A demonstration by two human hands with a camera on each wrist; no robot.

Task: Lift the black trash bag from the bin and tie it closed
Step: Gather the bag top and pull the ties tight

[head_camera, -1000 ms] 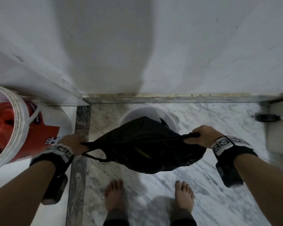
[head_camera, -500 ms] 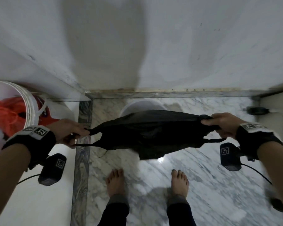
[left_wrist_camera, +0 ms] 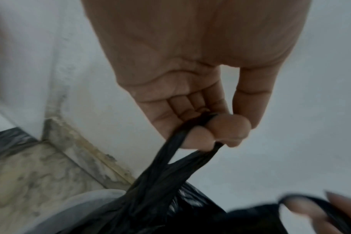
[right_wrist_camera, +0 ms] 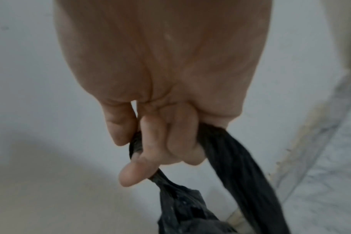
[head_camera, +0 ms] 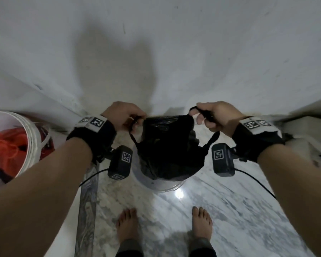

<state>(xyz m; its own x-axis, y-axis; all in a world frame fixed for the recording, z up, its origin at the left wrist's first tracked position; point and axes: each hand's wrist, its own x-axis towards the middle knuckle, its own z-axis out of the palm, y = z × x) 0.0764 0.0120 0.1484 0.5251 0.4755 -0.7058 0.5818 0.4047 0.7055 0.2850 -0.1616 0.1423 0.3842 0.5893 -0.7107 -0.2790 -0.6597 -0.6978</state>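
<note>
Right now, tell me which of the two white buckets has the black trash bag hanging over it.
The plain white bin between the feet and wall, under the black trash bag; the other white bucket, far left, holds orange netting.

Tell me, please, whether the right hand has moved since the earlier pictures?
Yes. The right hand has come inward and up with the black trash bag's handle, now closer above the white bin.

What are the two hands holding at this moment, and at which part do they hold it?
Both hold the black plastic trash bag by its handle loops: left hand grips the left loop, right hand the right loop, fingers curled round it.
</note>
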